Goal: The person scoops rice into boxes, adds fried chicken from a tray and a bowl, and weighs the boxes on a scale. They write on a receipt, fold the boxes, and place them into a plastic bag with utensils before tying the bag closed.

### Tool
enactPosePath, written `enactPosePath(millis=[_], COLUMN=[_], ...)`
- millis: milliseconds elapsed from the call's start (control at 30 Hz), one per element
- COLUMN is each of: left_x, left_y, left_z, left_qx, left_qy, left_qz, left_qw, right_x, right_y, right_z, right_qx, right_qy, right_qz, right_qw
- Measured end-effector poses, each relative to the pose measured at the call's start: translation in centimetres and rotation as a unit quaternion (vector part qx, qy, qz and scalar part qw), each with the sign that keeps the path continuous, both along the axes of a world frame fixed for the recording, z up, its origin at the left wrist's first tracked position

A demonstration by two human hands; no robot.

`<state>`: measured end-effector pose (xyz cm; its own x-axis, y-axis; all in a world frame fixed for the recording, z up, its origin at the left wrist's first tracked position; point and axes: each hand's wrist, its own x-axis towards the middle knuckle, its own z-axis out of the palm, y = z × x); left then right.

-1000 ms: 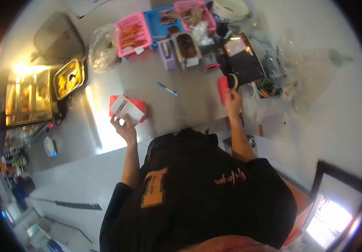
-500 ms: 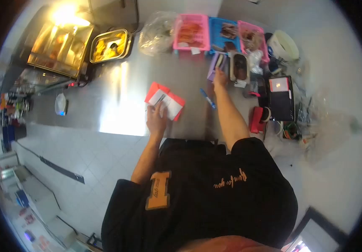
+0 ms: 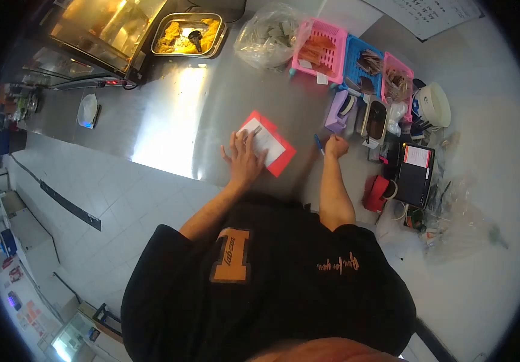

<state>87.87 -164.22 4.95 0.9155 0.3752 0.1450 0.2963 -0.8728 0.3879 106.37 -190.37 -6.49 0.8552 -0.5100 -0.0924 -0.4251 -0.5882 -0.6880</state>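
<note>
My left hand (image 3: 246,160) lies spread on a white slip of paper (image 3: 270,146), its fingertips pressing near the slip's upper left end. Beneath the slip is a red paper packet or envelope (image 3: 283,161), flat on the steel counter. My right hand (image 3: 337,146) is closed just right of a blue pen (image 3: 319,145) that rests on the counter. Whatever its curled fingers may hold is hidden. Beyond that hand stands a purple tape dispenser (image 3: 336,113), a little apart from the fingers.
Pink (image 3: 337,71) and blue (image 3: 353,73) baskets line the back beside a plastic bag (image 3: 270,36). A metal tray of yellow food (image 3: 188,35) stands near a lit glass cabinet (image 3: 106,30). On the right are a black tablet-like device (image 3: 415,184) and a red stapler-like object (image 3: 376,193).
My right hand has left the tape dispenser and drawn back toward me, now closed beside the pen. My left hand stays on the slip, fingers more spread. The camera view has shifted.
</note>
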Motion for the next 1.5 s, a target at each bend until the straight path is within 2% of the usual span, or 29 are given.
enactPosePath(millis=[33, 67, 133, 200, 267, 333, 433, 533, 633, 733, 800, 833, 867, 900, 933, 1000, 1067, 1133, 1200, 1300, 1400, 1500], left_x=[0.0, 0.2, -0.1, 0.0, 0.0, -0.1, 0.1, 0.2, 0.1, 0.3, 0.7, 0.8, 1.0, 1.3, 1.5, 1.6, 1.9, 1.8, 1.8, 1.1, 1.3, 1.4], left_y=[0.1, 0.4, 0.4, 0.1, -0.3, -0.7, -0.8, -0.6, -0.5, -0.1, 0.4, 0.7, 1.0, 1.0, 1.0, 1.6, 1.6, 1.7, 1.6, 1.6, 1.5, 1.6], left_z=[-0.2, -0.4, -0.7, -0.5, -1.0, -1.4, -1.5, -1.3, -1.1, -0.7, -0.4, -0.5, -0.7, -0.8, -0.2, 1.8, 0.9, 1.0, 1.4, 0.4, 0.6, 1.0], left_qx=[-0.003, -0.004, -0.008, -0.008, -0.025, -0.042, -0.059, -0.056, -0.061, -0.068, -0.071, -0.068, -0.066, -0.066, -0.081, -0.101, -0.1, -0.104, -0.088, -0.045, -0.049, -0.058], left_qy=[0.004, 0.005, 0.007, -0.002, -0.003, -0.004, -0.017, -0.036, -0.03, -0.005, 0.014, 0.003, -0.01, -0.021, 0.012, 0.085, 0.087, 0.103, 0.091, 0.067, 0.095, 0.115], left_qz=[-0.002, -0.001, -0.003, -0.011, -0.009, -0.003, 0.014, 0.024, 0.015, 0.011, 0.009, 0.023, 0.033, 0.044, 0.035, 0.023, 0.019, 0.016, 0.01, -0.007, -0.009, -0.007], left_qw=[1.0, 1.0, 1.0, 1.0, 1.0, 0.999, 0.998, 0.997, 0.998, 0.998, 0.997, 0.997, 0.997, 0.997, 0.996, 0.991, 0.991, 0.989, 0.992, 0.997, 0.994, 0.992], right_x=[-0.7, -0.3, -1.3, -1.4, -1.5, -1.5, -2.7, -2.4, -2.6, -3.4, -4.6, -4.7, -4.1, -3.2, -2.3, 0.0, 4.6, 5.6, 5.1, 5.6, 3.0, 1.6], right_y=[0.6, 1.6, 5.6, 11.2, 16.6, 20.8, 23.7, 22.6, 20.3, 17.8, 15.8, 14.5, 12.5, 9.7, 6.9, 1.1, -3.5, -3.7, -1.5, -2.9, -3.1, -4.8], right_z=[0.6, 1.2, 7.0, 11.1, 12.5, 14.6, 13.1, 16.0, 16.4, 16.4, 16.8, 17.0, 15.2, 11.5, 7.9, 2.8, -1.9, -0.8, 6.6, 4.6, 1.6, -3.8], right_qx=[0.038, 0.118, 0.271, 0.32, 0.193, 0.09, -0.12, -0.144, -0.211, -0.176, -0.098, -0.06, -0.058, -0.057, -0.055, -0.148, 0.055, 0.214, 0.323, 0.502, 0.637, 0.503], right_qy=[-0.067, -0.034, 0.049, 0.169, 0.147, 0.269, 0.228, 0.246, 0.227, 0.185, 0.11, 0.07, -0.054, -0.176, -0.295, -0.246, -0.106, 0.011, 0.104, 0.08, -0.089, -0.123], right_qz=[0.021, 0.078, 0.182, 0.319, 0.491, 0.533, 0.503, 0.499, 0.499, 0.498, 0.454, 0.425, 0.343, 0.256, 0.168, 0.048, 0.027, 0.012, 0.0, -0.056, -0.145, 0.028], right_qw=[0.997, 0.989, 0.944, 0.876, 0.837, 0.797, 0.825, 0.818, 0.809, 0.829, 0.879, 0.901, 0.936, 0.949, 0.939, 0.957, 0.992, 0.977, 0.941, 0.859, 0.752, 0.855])
